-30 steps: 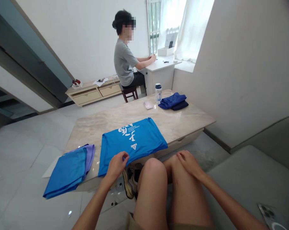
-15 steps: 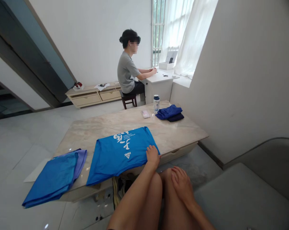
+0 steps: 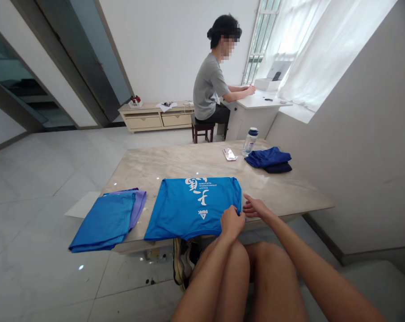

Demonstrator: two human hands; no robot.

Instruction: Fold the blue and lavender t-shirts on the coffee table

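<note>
A bright blue T-shirt (image 3: 192,208) with white print lies partly folded on the marble table (image 3: 289,192), its near edge hanging over the table's front. My left hand (image 3: 232,222) is closed on the shirt's near right corner, pinching the cloth. My right hand (image 3: 254,208) rests just to the right of that corner, fingers stretched toward the shirt's right edge and touching it. Both forearms reach out over my bare knees.
A folded blue and purple pile (image 3: 108,218) overhangs the table's left front. At the far right lie dark blue clothes (image 3: 268,159), a water bottle (image 3: 250,141) and a phone (image 3: 229,154). Another person (image 3: 213,89) sits at a white desk (image 3: 256,105). Shoes (image 3: 184,261) lie under the table.
My right hand has left my knee and reached the shirt's right edge. My left hand slid along the shirt's near edge to the right corner and closed on it. The view swung left.
</note>
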